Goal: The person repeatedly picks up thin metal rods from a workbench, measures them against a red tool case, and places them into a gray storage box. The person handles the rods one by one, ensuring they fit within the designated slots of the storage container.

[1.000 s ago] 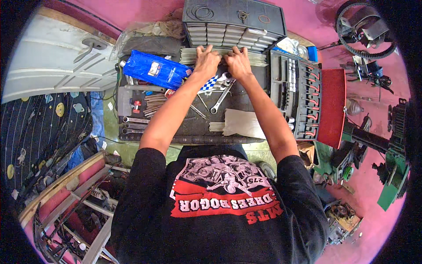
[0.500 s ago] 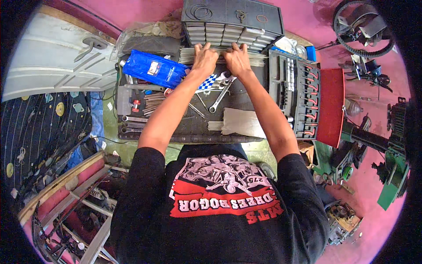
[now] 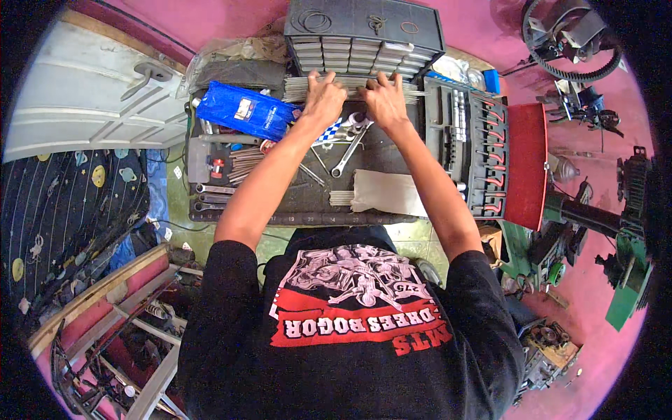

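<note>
Both arms reach forward over a dark work mat (image 3: 392, 150). My left hand (image 3: 324, 98) and my right hand (image 3: 384, 100) rest side by side on a long bundle of thin grey metal rods (image 3: 297, 87) lying crosswise at the mat's far edge, fingers curled over the rods. Just behind the rods stands a dark cabinet of small drawers (image 3: 364, 35). Under my wrists lie loose wrenches (image 3: 348, 148) and a blue-and-white chequered cloth (image 3: 330, 131).
A blue pouch (image 3: 241, 110) lies left of my hands. A second small bundle of rods with grey sheet (image 3: 381, 196) lies near me. An open red tool case (image 3: 490, 154) with sockets stands at right. Machine parts and a belt (image 3: 567, 38) lie on the pink floor.
Both hands have slid a little farther forward onto the rod bundle, toward the drawer cabinet. Nothing else has moved.
</note>
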`<action>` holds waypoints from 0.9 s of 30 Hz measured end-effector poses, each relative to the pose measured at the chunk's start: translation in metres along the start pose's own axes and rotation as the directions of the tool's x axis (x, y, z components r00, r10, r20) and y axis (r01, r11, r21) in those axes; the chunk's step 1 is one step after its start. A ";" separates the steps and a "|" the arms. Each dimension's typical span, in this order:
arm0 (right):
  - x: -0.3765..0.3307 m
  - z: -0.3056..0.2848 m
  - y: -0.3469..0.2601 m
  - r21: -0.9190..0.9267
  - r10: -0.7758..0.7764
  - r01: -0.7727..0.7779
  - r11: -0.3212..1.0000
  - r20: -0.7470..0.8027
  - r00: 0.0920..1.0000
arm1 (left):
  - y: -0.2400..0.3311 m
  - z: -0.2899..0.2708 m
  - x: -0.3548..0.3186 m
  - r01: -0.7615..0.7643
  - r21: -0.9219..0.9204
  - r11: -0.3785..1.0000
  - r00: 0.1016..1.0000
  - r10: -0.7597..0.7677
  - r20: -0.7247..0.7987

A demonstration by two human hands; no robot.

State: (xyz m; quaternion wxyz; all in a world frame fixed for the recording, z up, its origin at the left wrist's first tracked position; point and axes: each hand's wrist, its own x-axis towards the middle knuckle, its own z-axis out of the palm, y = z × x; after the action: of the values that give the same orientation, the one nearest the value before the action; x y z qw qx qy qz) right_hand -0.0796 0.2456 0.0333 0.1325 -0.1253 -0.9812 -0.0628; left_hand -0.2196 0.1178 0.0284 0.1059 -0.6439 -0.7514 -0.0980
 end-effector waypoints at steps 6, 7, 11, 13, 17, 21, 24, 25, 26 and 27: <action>-0.052 -0.040 0.036 -0.056 0.148 -0.150 0.987 -0.045 0.988 | 0.009 -0.007 -0.016 0.035 -0.035 0.999 0.998 -0.033 0.049; -0.064 -0.043 0.044 -0.062 0.202 -0.206 0.977 -0.062 0.977 | 0.011 -0.007 -0.020 0.035 -0.077 0.996 0.999 -0.033 0.023; -0.100 -0.066 0.052 -0.131 0.390 -0.394 0.910 -0.056 0.919 | 0.027 -0.011 -0.037 0.041 -0.089 0.995 0.999 -0.041 0.007; -0.115 -0.076 0.051 -0.119 0.458 -0.465 0.878 -0.083 0.885 | 0.041 -0.015 -0.040 0.036 -0.111 0.993 0.999 -0.038 -0.020; -0.139 -0.083 0.053 -0.117 0.523 -0.533 0.838 -0.105 0.846 | 0.064 -0.014 -0.046 0.036 -0.134 0.990 0.996 -0.047 -0.075; -0.161 -0.088 0.057 -0.074 0.517 -0.537 0.840 -0.185 0.836 | 0.092 -0.028 -0.045 0.074 -0.244 0.967 0.994 -0.093 -0.065; -0.179 -0.086 0.064 -0.030 0.502 -0.521 0.853 -0.225 0.835 | 0.109 -0.030 -0.048 0.073 -0.277 0.958 0.994 -0.094 -0.064; -0.184 -0.089 0.063 -0.023 0.519 -0.534 0.845 -0.204 0.830 | 0.114 -0.030 -0.049 0.071 -0.273 0.959 0.994 -0.090 -0.058; -0.189 -0.089 0.065 -0.022 0.509 -0.525 0.851 -0.214 0.834 | 0.119 -0.030 -0.050 0.068 -0.270 0.960 0.995 -0.085 -0.051; -0.194 -0.089 0.067 -0.021 0.500 -0.517 0.856 -0.224 0.837 | 0.124 -0.034 -0.051 0.046 -0.243 0.969 0.996 -0.062 -0.057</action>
State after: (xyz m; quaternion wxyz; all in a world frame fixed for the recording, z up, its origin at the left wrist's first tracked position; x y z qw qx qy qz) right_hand 0.1409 0.2520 0.0710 0.2424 -0.3791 -0.8897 -0.0776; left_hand -0.0881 0.0785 0.0480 0.0482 -0.6279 -0.7473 -0.2120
